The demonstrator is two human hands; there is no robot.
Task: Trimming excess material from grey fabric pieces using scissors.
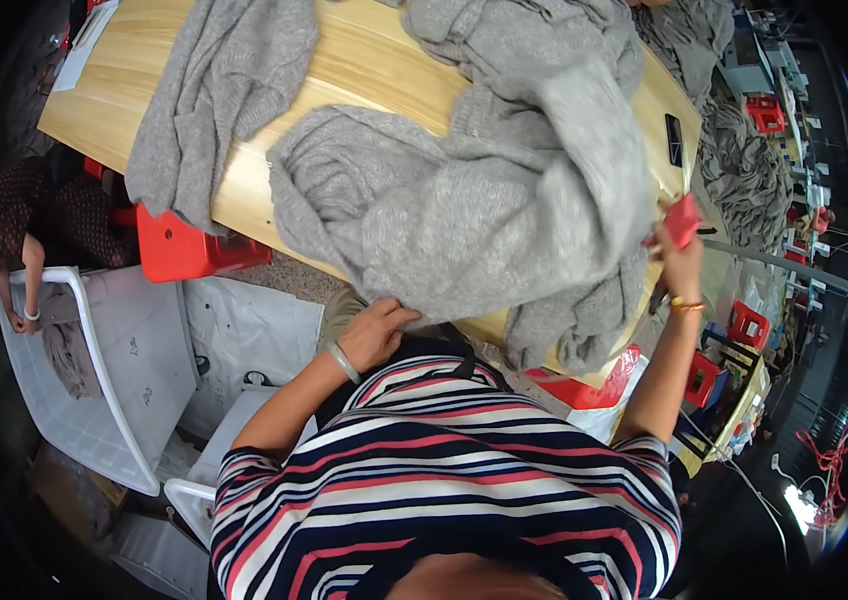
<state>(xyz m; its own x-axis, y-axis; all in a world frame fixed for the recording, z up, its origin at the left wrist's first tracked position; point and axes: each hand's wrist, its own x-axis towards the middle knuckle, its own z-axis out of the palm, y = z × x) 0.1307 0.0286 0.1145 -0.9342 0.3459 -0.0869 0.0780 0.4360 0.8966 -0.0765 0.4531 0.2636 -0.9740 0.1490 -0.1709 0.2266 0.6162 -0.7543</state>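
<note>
A large piece of grey knitwear (474,215) is heaped over the near edge of the table, its right part raised and blurred by motion. My left hand (372,335), with a pale bangle at the wrist, grips its lower edge, fingers closed on the knit. To the right of the cloth, my right hand (681,262) is closed around a small red object (682,220) whose kind I cannot make out. More grey knitwear lies at the far left (229,90) and at the back (534,40) of the table.
A light wooden table (384,75) spans the front, with a black phone-like device (674,140) at its right edge. Red stools (184,245) stand below it. On the left, another person's hands (24,318) reach into a white bin (144,370). Grey knits (744,180) are piled beyond the right edge.
</note>
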